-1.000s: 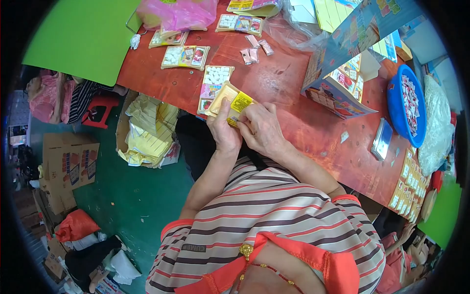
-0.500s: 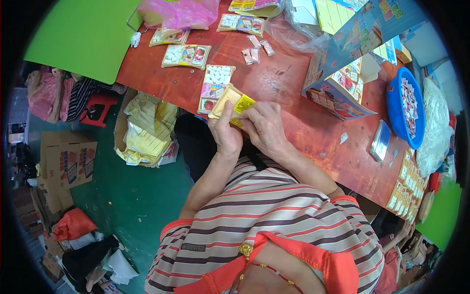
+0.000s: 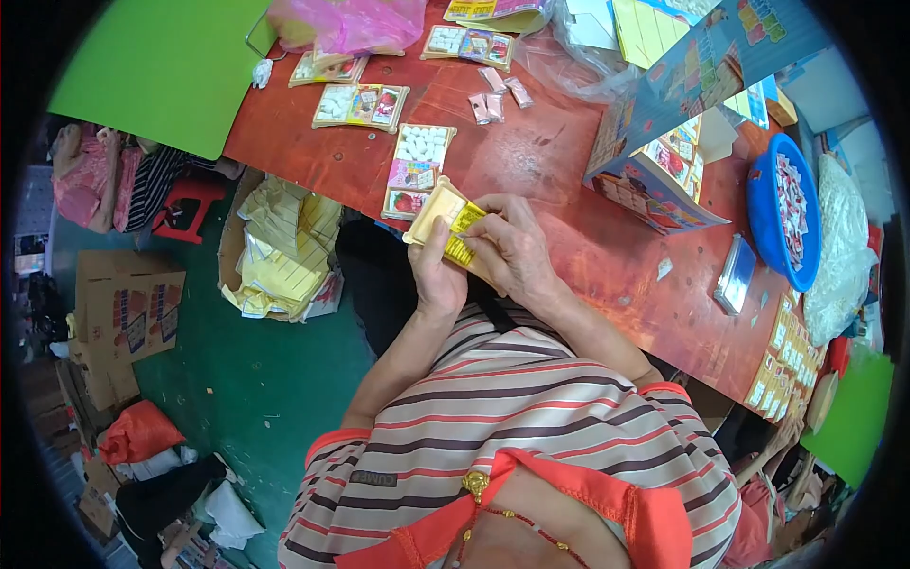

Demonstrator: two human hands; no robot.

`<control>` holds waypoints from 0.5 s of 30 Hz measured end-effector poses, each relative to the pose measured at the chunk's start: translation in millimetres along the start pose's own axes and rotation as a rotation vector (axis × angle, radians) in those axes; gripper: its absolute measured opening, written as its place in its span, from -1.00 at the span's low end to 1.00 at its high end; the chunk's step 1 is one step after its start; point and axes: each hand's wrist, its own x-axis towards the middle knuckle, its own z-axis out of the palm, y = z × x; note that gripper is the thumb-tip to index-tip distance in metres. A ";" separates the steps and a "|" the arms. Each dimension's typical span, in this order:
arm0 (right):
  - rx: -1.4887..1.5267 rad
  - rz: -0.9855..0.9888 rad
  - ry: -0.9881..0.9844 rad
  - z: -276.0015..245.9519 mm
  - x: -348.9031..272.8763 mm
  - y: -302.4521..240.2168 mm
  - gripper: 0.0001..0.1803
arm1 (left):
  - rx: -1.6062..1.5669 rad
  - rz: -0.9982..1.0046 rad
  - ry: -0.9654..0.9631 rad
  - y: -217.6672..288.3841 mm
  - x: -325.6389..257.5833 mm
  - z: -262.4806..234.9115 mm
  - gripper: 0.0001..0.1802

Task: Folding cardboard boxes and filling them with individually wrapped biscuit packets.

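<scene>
My left hand [image 3: 440, 277] grips a small cream plastic tray [image 3: 428, 211], its thumb pressed on the tray's plain underside. A yellow printed paper band [image 3: 459, 248] wraps around the tray's middle. My right hand [image 3: 518, 250] has its fingers bent together at the band, holding the tray's right part; the fingertips are partly hidden. Just beyond the held tray, a filled candy tray [image 3: 424, 144] lies face up on the table, with white pieces, a printed band and a red-printed packet. The held tray overlaps its near corner.
More filled trays [image 3: 360, 106] and several pink sachets [image 3: 493, 80] lie on the red table [image 3: 531, 152]. To the right stand an open display box [image 3: 654, 194] and a blue basin [image 3: 763, 204] of small packets. A carton of yellow paper [image 3: 284, 237] sits left of the table.
The held tray has shifted slightly down and tilted. My right fingers have slid along the yellow band, and more of the band's lower part shows.
</scene>
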 end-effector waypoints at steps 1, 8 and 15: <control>0.000 0.001 0.000 -0.4 -0.3 -0.1 -0.83 | -0.057 -0.027 -0.043 2.0 -3.5 0.3 -0.53; 0.059 0.064 -0.064 -0.4 -2.3 2.3 -0.87 | 0.221 -0.073 -0.177 7.3 -15.2 -18.3 -0.46; 0.022 0.064 -0.075 1.8 -2.7 0.8 -0.87 | 0.149 -0.047 -0.107 8.9 -19.3 -11.8 -0.47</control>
